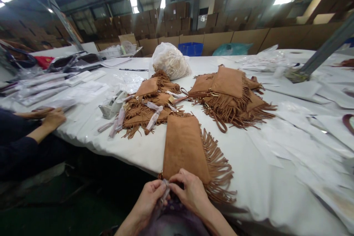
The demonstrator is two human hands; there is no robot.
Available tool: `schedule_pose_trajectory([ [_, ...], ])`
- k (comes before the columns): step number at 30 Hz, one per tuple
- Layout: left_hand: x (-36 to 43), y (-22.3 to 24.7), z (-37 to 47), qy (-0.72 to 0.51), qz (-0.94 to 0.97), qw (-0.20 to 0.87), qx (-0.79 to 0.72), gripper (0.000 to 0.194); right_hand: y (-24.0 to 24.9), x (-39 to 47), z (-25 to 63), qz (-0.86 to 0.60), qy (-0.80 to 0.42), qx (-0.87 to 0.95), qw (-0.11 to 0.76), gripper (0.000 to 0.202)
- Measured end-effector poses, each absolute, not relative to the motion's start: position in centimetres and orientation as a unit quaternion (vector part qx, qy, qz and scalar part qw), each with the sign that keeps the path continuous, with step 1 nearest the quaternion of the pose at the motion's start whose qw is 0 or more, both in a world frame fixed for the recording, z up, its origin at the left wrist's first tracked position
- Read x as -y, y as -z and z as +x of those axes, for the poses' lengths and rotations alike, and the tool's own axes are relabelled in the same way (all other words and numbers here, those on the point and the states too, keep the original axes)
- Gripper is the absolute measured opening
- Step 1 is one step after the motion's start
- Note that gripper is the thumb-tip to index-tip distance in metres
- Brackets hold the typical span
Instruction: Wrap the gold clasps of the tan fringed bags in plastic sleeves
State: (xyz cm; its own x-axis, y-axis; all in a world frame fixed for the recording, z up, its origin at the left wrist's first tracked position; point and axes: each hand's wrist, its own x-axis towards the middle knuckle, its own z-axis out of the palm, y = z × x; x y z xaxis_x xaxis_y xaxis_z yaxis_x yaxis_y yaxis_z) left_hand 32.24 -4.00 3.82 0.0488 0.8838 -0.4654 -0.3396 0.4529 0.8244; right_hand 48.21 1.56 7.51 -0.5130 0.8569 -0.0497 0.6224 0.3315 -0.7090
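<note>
In front of me a tan fringed pouch (184,147) lies at the table's edge, its fringe spread to the right. A small metal clasp shows at its near left corner. Just below that corner, my left hand (151,197) is closed on a wrist strap wrapped in thin clear plastic (165,188). My right hand (190,190) pinches the upper end of the same wrapping, its wrist close to the pouch's lower edge. Fingers hide most of the strap.
Fringed pouches with wrapped straps (146,112) pile up ahead left, beside a tape dispenser (112,105). Another pouch stack (229,84) with bare brown straps lies ahead right. Behind stands a stuffed plastic bag (170,61). A co-worker's hands (52,118) are at the left; a metal post (326,49) rises right.
</note>
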Motion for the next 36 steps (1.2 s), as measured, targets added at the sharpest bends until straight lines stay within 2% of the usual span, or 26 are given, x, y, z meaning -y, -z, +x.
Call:
schedule_pose_trajectory([
  [5,4.2,-3.2,31.1,-0.438,0.291,0.639,-0.561,0.042,-7.5,-1.3,47.6,-0.474,-0.319,0.804,0.162,0.016],
  [23,3.6,-3.3,31.2,-0.454,0.208,0.718,-0.485,0.034,-7.1,-1.8,47.5,-0.460,-0.352,0.796,0.173,0.013],
  [36,2.5,-4.1,32.8,-0.423,0.126,0.715,-0.542,0.043,-5.7,-2.2,46.5,-0.453,-0.300,0.819,0.183,0.012],
])
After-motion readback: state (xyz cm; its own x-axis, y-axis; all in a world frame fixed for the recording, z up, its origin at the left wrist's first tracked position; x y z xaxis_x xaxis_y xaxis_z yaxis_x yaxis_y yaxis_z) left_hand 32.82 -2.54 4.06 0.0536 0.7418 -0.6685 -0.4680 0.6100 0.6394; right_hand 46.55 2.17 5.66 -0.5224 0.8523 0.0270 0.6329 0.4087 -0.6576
